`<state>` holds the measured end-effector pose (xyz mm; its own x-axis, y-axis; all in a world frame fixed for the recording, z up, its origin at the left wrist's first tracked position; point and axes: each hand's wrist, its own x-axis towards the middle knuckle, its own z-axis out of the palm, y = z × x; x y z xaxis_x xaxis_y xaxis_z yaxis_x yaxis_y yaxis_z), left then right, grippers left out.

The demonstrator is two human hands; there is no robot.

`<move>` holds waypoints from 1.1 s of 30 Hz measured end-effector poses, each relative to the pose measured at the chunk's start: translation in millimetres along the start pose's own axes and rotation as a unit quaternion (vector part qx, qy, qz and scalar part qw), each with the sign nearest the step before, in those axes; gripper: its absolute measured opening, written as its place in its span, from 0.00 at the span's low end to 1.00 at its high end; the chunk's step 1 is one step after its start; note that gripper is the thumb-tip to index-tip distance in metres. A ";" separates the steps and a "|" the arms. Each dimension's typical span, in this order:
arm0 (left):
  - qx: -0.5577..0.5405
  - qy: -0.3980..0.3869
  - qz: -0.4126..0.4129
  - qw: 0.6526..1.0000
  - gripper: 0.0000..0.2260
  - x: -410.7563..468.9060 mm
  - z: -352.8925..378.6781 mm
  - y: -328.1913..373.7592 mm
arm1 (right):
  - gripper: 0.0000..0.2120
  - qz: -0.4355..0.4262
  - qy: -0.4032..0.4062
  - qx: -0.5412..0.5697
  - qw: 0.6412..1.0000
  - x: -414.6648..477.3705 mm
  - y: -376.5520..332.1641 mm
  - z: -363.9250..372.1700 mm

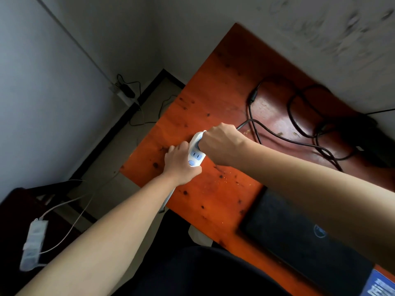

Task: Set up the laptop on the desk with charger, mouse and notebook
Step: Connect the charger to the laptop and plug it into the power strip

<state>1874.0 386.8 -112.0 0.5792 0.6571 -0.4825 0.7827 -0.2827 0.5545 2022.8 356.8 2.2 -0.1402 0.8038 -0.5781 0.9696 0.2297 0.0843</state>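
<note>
Both forearms reached out over the desk [213,201]. Left hand [181,163] gripped a white power strip [195,155], steadying it; right hand [222,144] was fisted at the strip's far end, seemingly pushing in the charger [252,97] plug, itself hidden. Right of that hand the black cable sprawled loose. Nearer, below the right forearm, lay the laptop [299,238], shut. Mouse unseen; a blue notebook [382,285], perhaps, at the corner. Early stage, probably.

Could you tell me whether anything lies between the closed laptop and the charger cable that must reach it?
Nothing visible does. Bare desk separates the laptop from the cable; the right hand and left hand on the power strip sit off to the side.
</note>
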 end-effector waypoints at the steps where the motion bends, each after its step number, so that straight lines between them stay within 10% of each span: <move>1: -0.002 -0.004 -0.006 1.000 0.21 0.6 -0.7 0.8 | 0.08 0.014 0.001 0.022 1.000 -2.8 2.8 6.3; 7: 0.028 -0.012 -0.009 0.999 0.22 1.9 -1.3 2.4 | 0.13 0.100 0.012 0.123 0.987 -22.3 -5.9 39.2; 17: 0.033 -0.022 -0.012 0.999 0.22 3.3 -2.0 2.8 | 0.09 0.051 0.007 -0.019 0.999 -0.8 -1.7 4.6; 33: 0.089 0.141 0.061 0.984 0.24 -66.1 -30.8 18.8 | 0.15 0.213 0.137 0.388 0.886 -74.8 -67.7 66.4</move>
<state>1843.4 359.7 -48.8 0.6045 0.7712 -0.1995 0.7539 -0.4730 0.4560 1981.0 244.7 -14.1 0.3321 0.8540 -0.4004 0.7766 -0.4885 -0.3979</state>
